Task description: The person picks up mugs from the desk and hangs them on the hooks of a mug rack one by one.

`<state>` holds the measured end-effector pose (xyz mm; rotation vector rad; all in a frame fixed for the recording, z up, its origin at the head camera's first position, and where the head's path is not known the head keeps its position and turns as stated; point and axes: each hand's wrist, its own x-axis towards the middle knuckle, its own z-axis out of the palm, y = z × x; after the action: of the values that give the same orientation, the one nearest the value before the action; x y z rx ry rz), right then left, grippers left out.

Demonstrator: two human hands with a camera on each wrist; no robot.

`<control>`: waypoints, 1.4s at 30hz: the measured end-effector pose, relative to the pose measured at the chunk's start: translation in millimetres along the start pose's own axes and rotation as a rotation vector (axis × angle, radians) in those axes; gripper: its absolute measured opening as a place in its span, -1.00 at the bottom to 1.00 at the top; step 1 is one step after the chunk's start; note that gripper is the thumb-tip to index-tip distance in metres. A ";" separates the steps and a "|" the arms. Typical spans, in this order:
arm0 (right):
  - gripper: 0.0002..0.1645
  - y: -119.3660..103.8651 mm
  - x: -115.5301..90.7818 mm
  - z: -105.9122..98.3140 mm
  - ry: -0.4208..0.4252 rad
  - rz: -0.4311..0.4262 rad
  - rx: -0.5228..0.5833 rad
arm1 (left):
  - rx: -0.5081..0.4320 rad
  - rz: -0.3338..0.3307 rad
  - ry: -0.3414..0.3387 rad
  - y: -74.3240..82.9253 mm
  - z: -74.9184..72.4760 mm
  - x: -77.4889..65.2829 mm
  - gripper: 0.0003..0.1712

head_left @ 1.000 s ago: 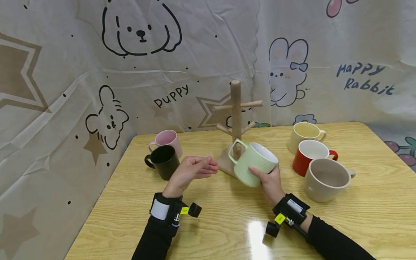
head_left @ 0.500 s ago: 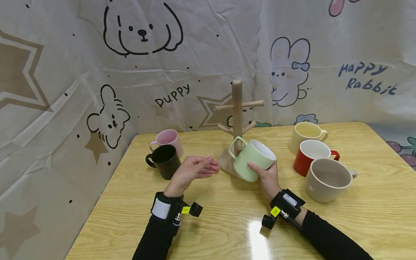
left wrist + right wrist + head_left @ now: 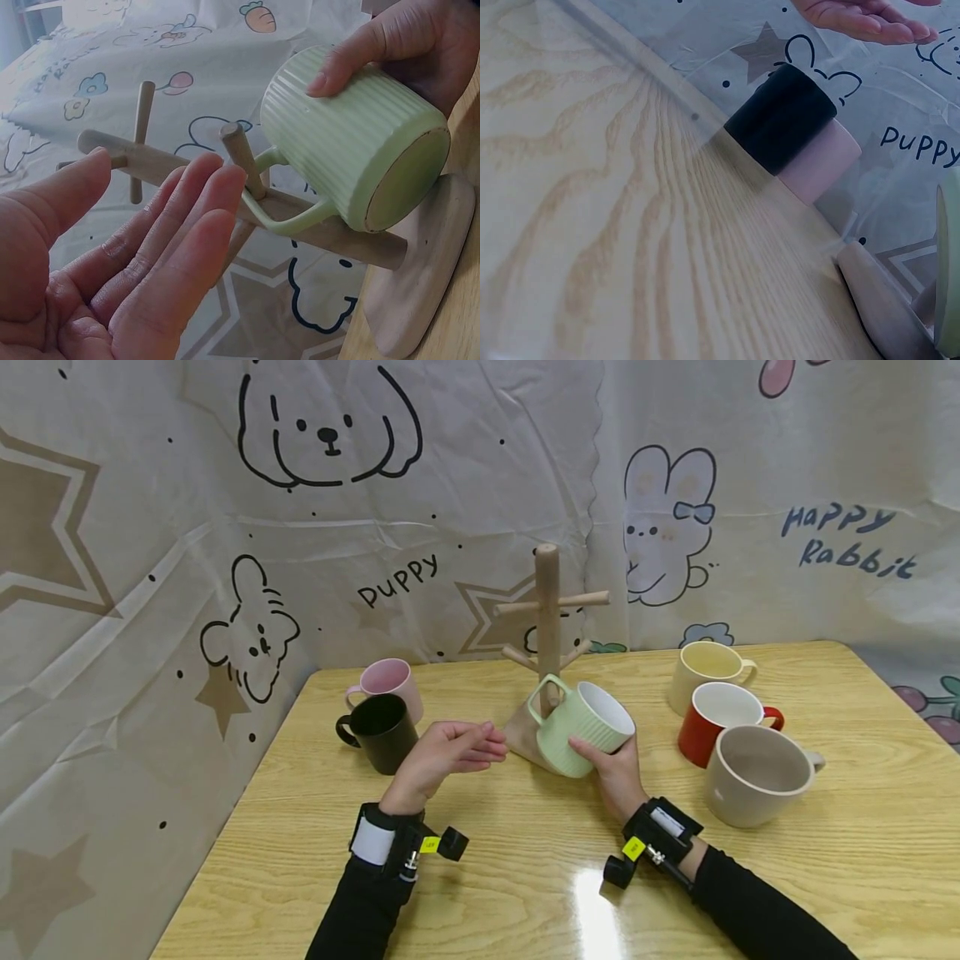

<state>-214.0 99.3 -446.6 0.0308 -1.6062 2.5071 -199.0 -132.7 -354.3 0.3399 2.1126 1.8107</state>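
Observation:
My right hand point(image 3: 621, 772) holds a light green ribbed mug point(image 3: 573, 735), thumb on its near side. The mug tilts, its mouth up and right, its handle towards the wooden mug tree point(image 3: 548, 610). A front peg point(image 3: 238, 146) crosses the mug's handle point(image 3: 304, 219) in the left wrist view, and its end shows inside the handle loop in the head view. How deep the peg sits in the loop, I cannot tell. My left hand point(image 3: 450, 756) hovers left of the mug tree, fingers straight, palm inward, holding nothing. The right wrist view shows just the mug's edge point(image 3: 949, 262).
At the left stand a black mug point(image 3: 381, 735) and a pink mug point(image 3: 393, 685). On the right are a cream mug point(image 3: 693, 681), a red mug point(image 3: 701, 735) and a beige mug point(image 3: 750, 785). A printed cloth point(image 3: 450, 485) hangs behind the wooden table point(image 3: 495, 885).
My right hand has brought the green mug slightly left and up, closer to the mug tree's post, and then almost stopped. My left hand stays nearly still.

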 end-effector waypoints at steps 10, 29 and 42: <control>-0.19 3.9 -0.8 -1.0 -0.009 -0.029 0.034 | 0.009 0.008 -0.006 0.1 -0.4 -0.7 -0.47; -0.14 4.7 -5.7 0.1 0.014 -0.033 0.027 | 0.000 -0.001 0.001 1.4 1.2 -1.1 -0.47; 0.02 -24.1 -3.8 -12.0 0.046 -0.021 -0.031 | 0.001 0.000 0.000 1.2 0.4 -1.9 -0.49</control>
<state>-205.8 119.5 -430.3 -0.0130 -1.6177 2.4486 -197.1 -132.9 -353.0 0.3399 2.1138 1.8090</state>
